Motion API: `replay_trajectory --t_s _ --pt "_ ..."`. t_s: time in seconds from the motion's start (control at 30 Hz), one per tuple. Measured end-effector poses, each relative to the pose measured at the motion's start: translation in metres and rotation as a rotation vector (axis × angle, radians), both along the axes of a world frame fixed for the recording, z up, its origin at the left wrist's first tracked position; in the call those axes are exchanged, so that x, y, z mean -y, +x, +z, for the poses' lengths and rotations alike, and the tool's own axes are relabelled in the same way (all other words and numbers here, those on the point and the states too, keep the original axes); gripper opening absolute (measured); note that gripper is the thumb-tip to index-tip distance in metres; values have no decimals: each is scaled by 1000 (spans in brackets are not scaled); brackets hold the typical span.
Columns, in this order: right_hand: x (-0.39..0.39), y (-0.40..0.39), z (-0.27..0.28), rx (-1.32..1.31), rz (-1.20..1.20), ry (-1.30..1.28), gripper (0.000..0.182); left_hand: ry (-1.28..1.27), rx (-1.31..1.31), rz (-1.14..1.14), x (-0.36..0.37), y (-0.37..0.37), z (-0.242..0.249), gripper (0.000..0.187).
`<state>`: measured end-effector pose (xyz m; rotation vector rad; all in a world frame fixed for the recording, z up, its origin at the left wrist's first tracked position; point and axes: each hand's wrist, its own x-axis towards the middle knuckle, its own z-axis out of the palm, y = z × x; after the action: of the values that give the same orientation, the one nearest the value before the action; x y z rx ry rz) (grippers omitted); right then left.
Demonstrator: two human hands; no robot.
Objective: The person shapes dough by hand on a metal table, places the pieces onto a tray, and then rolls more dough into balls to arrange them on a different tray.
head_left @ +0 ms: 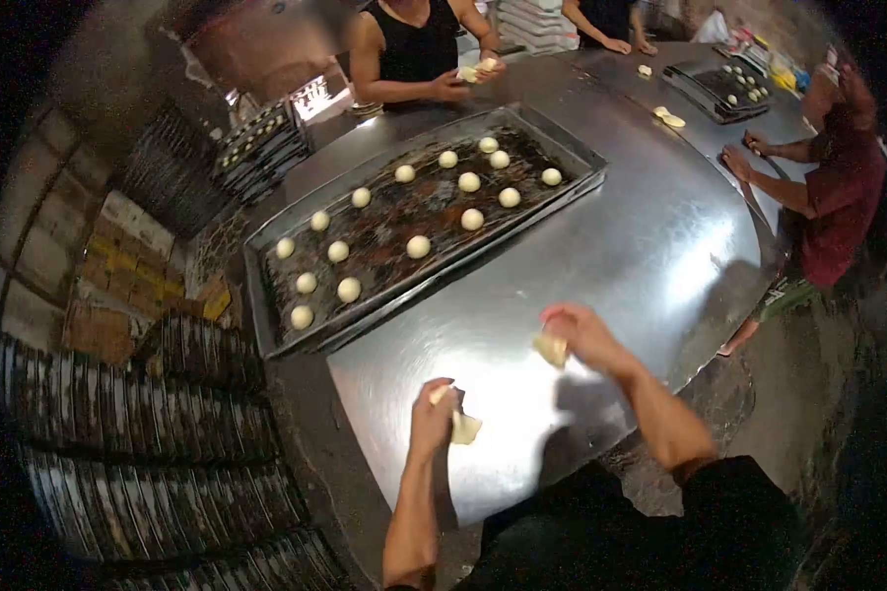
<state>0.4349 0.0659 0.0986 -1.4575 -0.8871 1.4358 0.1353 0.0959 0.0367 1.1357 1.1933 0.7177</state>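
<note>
My left hand (431, 422) is closed around a piece of pale dough (465, 427), which hangs out below the fingers over the metal table. Higher and to the right, my right hand (583, 333) grips another dough piece (550, 349); this hand is a little blurred. Both hands are above the shiny metal tabletop (522, 281), apart from each other. Beyond them lies a large dark baking tray (384, 212) with several round white dough balls (419, 246) spread over it.
Across the table a person in a black top (419, 49) holds dough. At the right, a person in a dark red shirt (843, 187) leans on the table near a smaller tray (715, 94) of dough balls. Stacked trays (158, 483) stand at the lower left.
</note>
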Motion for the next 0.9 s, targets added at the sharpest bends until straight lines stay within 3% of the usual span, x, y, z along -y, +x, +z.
replay_trajectory --t_s 0.03,0.07,0.13,0.17,0.2,0.23,0.27,0.3,0.33,0.37,0.4,0.47,0.5,0.53,0.57,0.6,0.67,0.7,0.73,0.8,0.83,0.87,0.9 --pt "-3 -2 12 303 -1 -73 21 -16 28 19 1 -11 -3 28" --pt "0 -5 -9 306 16 -71 21 -31 57 38 3 -20 -8 28" --pt "-11 -8 -67 1500 162 653 25 -66 177 58 12 -20 -8 33" --pt "-6 -49 -69 989 166 463 33 -51 235 99 12 -20 -18 33" --pt "12 -92 -73 869 222 639 47 -40 293 140 15 -21 -29 34" --pt "23 -126 -76 661 414 654 63 -13 365 204 20 -18 -20 32" --pt "34 -154 -79 568 464 594 67 80 251 296 26 -15 -6 25" --pt "42 -170 -81 474 513 528 71 58 293 449 26 -22 -6 18" --pt "46 -173 -74 516 572 407 63 29 332 600 27 -31 -9 14" --pt "55 -169 -59 399 524 273 57 55 365 663 21 -59 -42 14" --pt "65 -159 -49 281 469 136 51 -82 427 751 32 -68 -1 15" --pt "85 -117 -52 351 376 154 39 71 66 556 50 -88 23 15" --pt "97 -89 -63 553 398 287 36 66 74 544 57 -98 11 15" --pt "107 -68 -71 756 419 417 32 447 -368 265 68 -109 -9 15" --pt "109 -56 -71 1021 502 313 27 813 -800 -48 74 -112 -22 16" --pt "109 -49 -87 1197 438 456 22 798 -794 -73 75 -106 -27 16" --pt "105 -60 -97 995 358 656 21 817 -746 -77 76 -91 -36 20" --pt "108 -71 -105 743 483 87 20 793 -720 -112 76 -87 -33 19" --pt "121 -64 -106 746 475 81 20 795 -713 -121 77 -95 -39 19" --pt "144 -35 -99 952 327 441 17 942 -918 -463 72 -128 -51 17" --pt "126 -31 -102 304 99 156 17 914 -957 -502 53 -131 -52 16" --pt "101 -12 -119 570 430 225 19 1060 -921 -332 36 -120 -62 17" --pt "74 -35 -120 1297 398 457 20 988 -904 -240 17 -94 -51 20"
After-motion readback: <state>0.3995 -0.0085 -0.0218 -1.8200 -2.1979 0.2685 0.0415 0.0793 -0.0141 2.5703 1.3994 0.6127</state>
